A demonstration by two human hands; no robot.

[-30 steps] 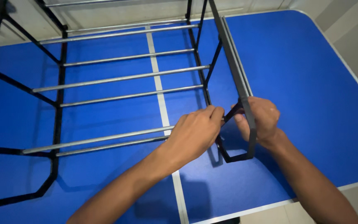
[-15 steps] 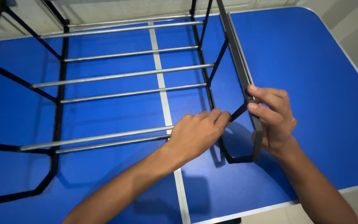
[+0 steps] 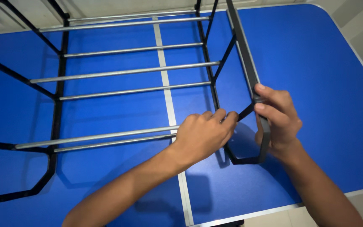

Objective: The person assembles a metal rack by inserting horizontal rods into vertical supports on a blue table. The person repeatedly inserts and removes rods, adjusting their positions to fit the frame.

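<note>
Since the earlier frames the right hand (image 3: 279,122) has shifted from a position close against the left hand to a grip further out on the side bar, and its fingers have spread over the bar's top edge. The left hand (image 3: 202,135) has stayed in nearly the same place.

The right hand is closed around the dark grey side bar (image 3: 248,71) of a metal rack frame (image 3: 59,101), fingers wrapped over the bar from the outer side, thumb side hidden behind it. The bar runs away from this hand toward the far edge of the worktop (image 3: 328,63) and ends just below the hand in a rounded black corner (image 3: 248,159).

The left hand is curled, fingertips pressed at the short black diagonal strut (image 3: 245,112) that meets the side bar just beside the right hand. Whether it pinches the strut or only pushes on it cannot be told; the fingertips hide the contact.

Beyond and to the outer side of the left hand, silver crossbars (image 3: 122,73) span the frame in parallel pairs, the nearest pair (image 3: 97,139) ending at the left wrist. The frame rests on a blue worktop with a pale centre stripe (image 3: 167,96) passing beneath the left forearm.
</note>
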